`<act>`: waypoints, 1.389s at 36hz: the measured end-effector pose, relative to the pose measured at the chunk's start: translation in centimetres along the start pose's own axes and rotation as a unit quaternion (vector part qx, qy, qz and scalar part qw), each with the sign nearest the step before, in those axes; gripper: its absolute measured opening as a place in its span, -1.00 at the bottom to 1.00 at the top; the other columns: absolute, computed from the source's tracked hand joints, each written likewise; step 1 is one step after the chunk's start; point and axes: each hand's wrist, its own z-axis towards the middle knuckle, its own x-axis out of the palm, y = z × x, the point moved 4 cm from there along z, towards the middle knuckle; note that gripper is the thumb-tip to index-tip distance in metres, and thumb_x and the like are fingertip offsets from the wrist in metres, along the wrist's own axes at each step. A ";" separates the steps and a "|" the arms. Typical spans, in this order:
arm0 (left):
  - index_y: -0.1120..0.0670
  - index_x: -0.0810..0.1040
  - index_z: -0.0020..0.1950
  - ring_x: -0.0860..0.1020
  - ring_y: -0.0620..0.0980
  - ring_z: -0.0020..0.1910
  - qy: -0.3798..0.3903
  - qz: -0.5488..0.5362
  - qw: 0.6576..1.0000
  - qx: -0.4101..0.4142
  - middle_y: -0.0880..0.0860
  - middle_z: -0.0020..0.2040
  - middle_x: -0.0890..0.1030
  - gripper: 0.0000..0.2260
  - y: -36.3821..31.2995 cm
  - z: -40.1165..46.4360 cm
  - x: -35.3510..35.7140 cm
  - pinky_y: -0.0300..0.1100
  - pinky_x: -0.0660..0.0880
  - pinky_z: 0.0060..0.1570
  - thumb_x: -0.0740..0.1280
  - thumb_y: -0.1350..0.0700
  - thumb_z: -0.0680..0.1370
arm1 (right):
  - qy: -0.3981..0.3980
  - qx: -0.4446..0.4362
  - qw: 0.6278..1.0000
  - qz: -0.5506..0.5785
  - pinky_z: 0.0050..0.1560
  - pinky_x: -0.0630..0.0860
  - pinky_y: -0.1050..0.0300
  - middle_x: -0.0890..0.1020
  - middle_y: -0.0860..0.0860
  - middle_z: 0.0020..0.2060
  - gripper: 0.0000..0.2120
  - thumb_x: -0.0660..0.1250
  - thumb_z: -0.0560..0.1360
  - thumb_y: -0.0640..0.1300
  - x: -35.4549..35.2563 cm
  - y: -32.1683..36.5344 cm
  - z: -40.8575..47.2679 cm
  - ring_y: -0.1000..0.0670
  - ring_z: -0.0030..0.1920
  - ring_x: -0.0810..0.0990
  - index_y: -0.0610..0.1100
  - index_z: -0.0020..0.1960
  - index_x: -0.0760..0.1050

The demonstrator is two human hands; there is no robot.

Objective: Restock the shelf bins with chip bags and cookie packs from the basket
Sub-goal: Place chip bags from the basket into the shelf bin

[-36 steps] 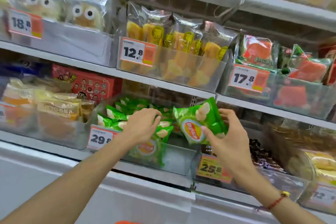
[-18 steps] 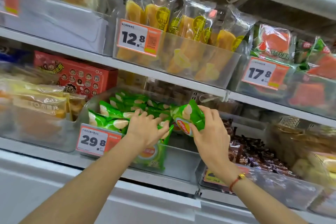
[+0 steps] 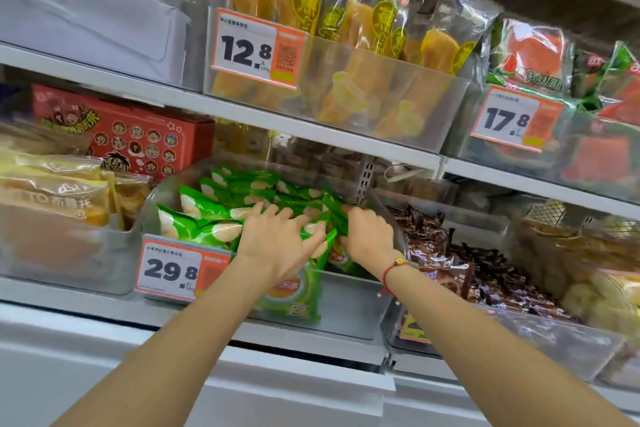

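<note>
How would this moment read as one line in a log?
step: tucking green chip bag into bin | left hand: pressing bags | right hand: gripping bag

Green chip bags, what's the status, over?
Left hand presses on chip bags in bin. Right hand grips a bag at bin's right end. Nothing blocking.
</note>
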 end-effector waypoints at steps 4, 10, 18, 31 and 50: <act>-0.13 0.37 0.42 0.45 0.14 0.26 0.000 -0.005 1.000 0.002 0.11 0.26 0.54 -0.26 0.1 0.0 0.0 0.00 0.23 0.31 -0.35 -0.24 0.45 | 0.012 -0.035 0.998 -0.055 0.22 0.42 -0.08 0.46 -0.17 0.26 -0.55 0.36 0.47 -0.09 0.3 0.1 1.2 -0.23 0.29 0.43 -0.08 0.33 0.40; -0.14 0.39 0.41 0.45 0.11 0.26 -0.004 -0.012 1.000 -0.006 0.08 0.27 0.55 -0.38 0.1 -0.4 -0.1 -0.04 0.25 0.29 -0.24 -0.24 0.52 | 0.039 -0.060 0.996 -0.050 0.14 0.49 -0.07 0.50 -0.17 0.25 -0.47 0.31 0.51 -0.13 0.4 -0.9 2.6 -0.23 0.21 0.52 0.00 0.44 0.27; -0.15 0.35 0.43 0.42 0.08 0.29 0.018 -0.044 0.999 -0.018 0.05 0.29 0.53 -0.52 0.1 -0.5 0.0 -0.06 0.23 0.28 -0.09 -0.23 0.61 | 0.093 -0.067 0.993 -0.003 0.27 0.47 -0.07 0.41 -0.08 0.39 -0.34 0.41 0.45 -0.25 1.4 -1.5 7.1 -0.17 0.33 0.44 0.11 0.46 0.29; -0.16 0.32 0.46 0.40 0.10 0.30 0.029 -0.062 0.997 -0.033 0.06 0.31 0.51 -0.52 0.3 -0.5 -0.1 -0.04 0.24 0.28 -0.09 -0.24 0.61 | 0.034 -0.133 0.990 0.014 0.13 0.54 -0.12 0.51 -0.09 0.27 -0.38 0.50 0.38 -0.09 1.1 -2.6 6.4 -0.17 0.19 0.53 0.04 0.35 0.29; -0.18 0.31 0.46 0.41 0.08 0.29 0.024 -0.053 0.998 -0.025 0.04 0.30 0.52 -0.52 0.2 -0.4 0.2 -0.05 0.24 0.27 -0.09 -0.25 0.60 | 0.144 -0.124 0.981 -0.035 0.27 0.46 -0.08 0.49 -0.07 0.31 -0.41 0.52 0.36 -0.13 2.2 -1.1 8.3 -0.16 0.28 0.47 0.02 0.35 0.44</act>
